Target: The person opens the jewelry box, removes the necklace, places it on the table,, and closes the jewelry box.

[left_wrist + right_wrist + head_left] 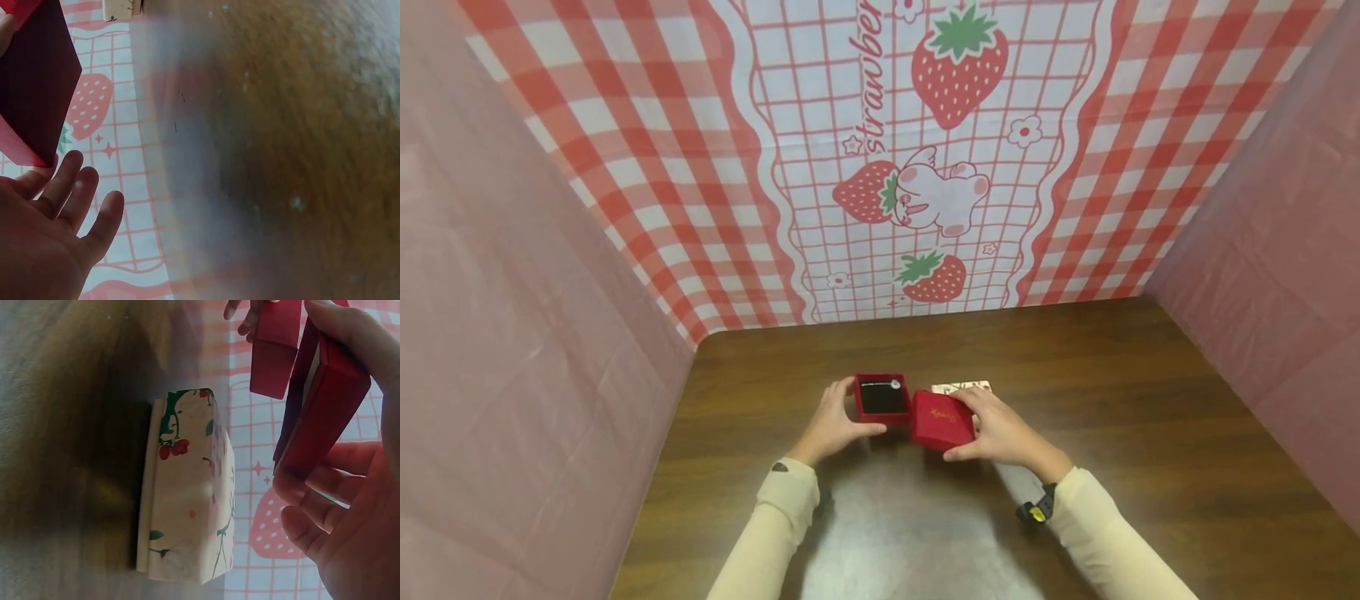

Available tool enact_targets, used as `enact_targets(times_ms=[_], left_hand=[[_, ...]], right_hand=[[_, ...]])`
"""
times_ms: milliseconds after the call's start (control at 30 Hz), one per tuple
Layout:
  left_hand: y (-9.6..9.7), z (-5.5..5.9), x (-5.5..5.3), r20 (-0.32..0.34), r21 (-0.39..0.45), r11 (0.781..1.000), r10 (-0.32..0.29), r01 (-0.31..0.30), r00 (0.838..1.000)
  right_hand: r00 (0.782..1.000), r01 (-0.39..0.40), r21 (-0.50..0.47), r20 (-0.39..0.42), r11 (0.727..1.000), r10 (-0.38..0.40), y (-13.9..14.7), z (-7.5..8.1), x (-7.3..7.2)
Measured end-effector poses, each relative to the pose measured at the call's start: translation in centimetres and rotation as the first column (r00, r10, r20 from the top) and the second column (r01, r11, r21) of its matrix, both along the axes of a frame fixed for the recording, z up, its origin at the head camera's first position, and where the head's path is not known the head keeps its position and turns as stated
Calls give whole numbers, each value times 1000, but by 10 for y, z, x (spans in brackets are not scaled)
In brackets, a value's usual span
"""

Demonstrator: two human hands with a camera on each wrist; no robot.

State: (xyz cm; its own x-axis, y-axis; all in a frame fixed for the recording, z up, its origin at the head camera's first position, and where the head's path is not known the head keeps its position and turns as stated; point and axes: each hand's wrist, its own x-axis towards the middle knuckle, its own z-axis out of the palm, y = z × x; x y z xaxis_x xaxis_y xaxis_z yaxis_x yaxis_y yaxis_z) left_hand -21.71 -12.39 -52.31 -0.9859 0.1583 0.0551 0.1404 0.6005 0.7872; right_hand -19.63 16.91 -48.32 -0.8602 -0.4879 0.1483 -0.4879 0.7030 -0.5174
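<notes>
My left hand [835, 423] grips a small red box base [883, 422] between thumb and fingers. Inside it lies a black pad [880, 402] with a thin silvery piece of jewellery [895, 385] along its far edge; its exact kind is too small to tell. The matching red lid [942, 422], with gold lettering on top, is held by my right hand [1000, 429]. Lid and base are side by side, close together and raised above the table. In the right wrist view the lid [334, 406] is tilted, its hollow side towards the base [275, 350].
A cream box with a floral and berry print [184, 506] stands on the wooden table [760, 367], partly hidden behind the right hand in the head view. A strawberry-patterned cloth [887, 250] hangs at the back, with pink cloth walls [1262, 225] on both sides.
</notes>
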Motion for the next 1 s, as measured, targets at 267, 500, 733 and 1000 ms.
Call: enact_targets(times_ms=[267,500,733,1000], left_hand=[[-1,-3,-3,-9,-17,1000,21,-22,1000],[-1,-4,-3,-23,-27,999,32,-33,999],[0,-3,-3,-18,-22,999,32,-32,999],[0,-1,-2,-4,-15,999,37,-37,999]], right_hand=[[999,6,33,39,999,-8,5,-1,10],[1000,-26,66,6,997,26,4,-9,19],[998,-60,82,13,995,59,1,-19,28],[996,-84,107,-7,991,86,0,-25,35]])
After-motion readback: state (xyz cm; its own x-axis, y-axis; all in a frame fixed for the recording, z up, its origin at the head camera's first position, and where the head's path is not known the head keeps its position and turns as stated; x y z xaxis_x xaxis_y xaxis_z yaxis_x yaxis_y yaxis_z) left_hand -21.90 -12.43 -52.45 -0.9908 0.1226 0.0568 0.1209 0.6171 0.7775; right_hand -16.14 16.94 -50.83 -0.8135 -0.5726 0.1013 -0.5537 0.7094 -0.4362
